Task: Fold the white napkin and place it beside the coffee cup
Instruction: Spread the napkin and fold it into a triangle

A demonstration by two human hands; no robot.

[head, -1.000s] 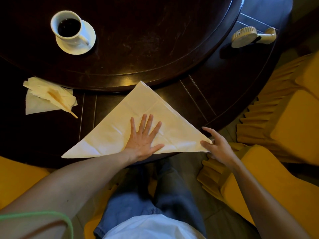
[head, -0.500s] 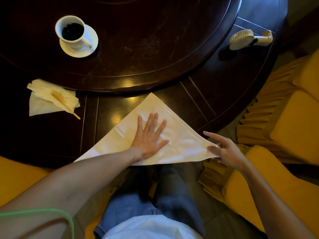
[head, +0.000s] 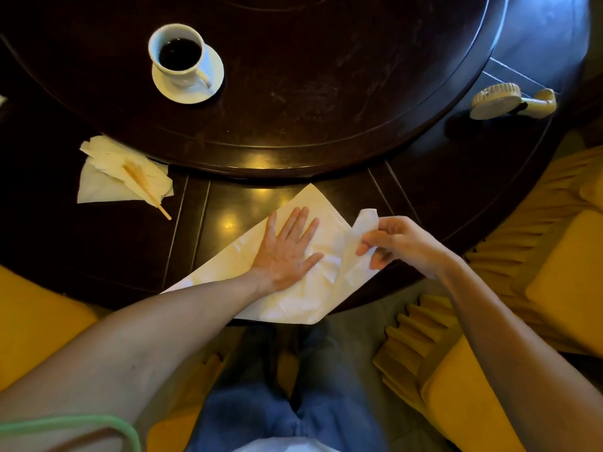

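Now the napkin [head: 293, 288] lies on the near edge of the dark table [head: 440, 177], already folded into a triangle whose apex points toward the raised round centre [head: 326, 76]. The left hand [head: 287, 249] lies flat on the middle of it, fingers straight and spread, palm pressing the cloth down; its grip is open, holding nothing. The right hand [head: 394, 241] pinches the napkin's right corner between thumb and fingers, so that grip is closed on the cloth, and the corner stands lifted off the table and turned inward toward the left hand. The napkin's near edge hangs slightly past the table edge above the person's blue-trousered legs. The cup [head: 177, 55], filled with dark coffee, sits on its saucer [head: 208, 89] on the round centre, well apart from the napkin, up and to the left. A crumpled tissue [head: 107, 177] with a wooden stick [head: 146, 190] on it lies at left; a small hand fan [head: 509, 101] lies at right. Yellow chairs [head: 522, 386] flank the person.
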